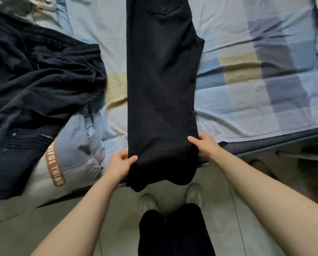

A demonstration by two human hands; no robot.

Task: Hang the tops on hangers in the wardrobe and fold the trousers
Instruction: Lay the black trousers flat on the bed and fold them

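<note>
The waist end of the black trousers [162, 85] runs off the top of the view, and their hems droop over the bed's near edge, so how the cuffs lie is hard to make out. Both arms reach forward: the left hand [120, 164] pinches the left edge of the legs, thumb on top and fingers tucked beneath, while the right hand [206, 144] grips the right edge the same way. The trousers lie lengthwise down the checked bedsheet [256, 85], with a heap of dark garments [34, 85] just to their left, partly cut off.
</note>
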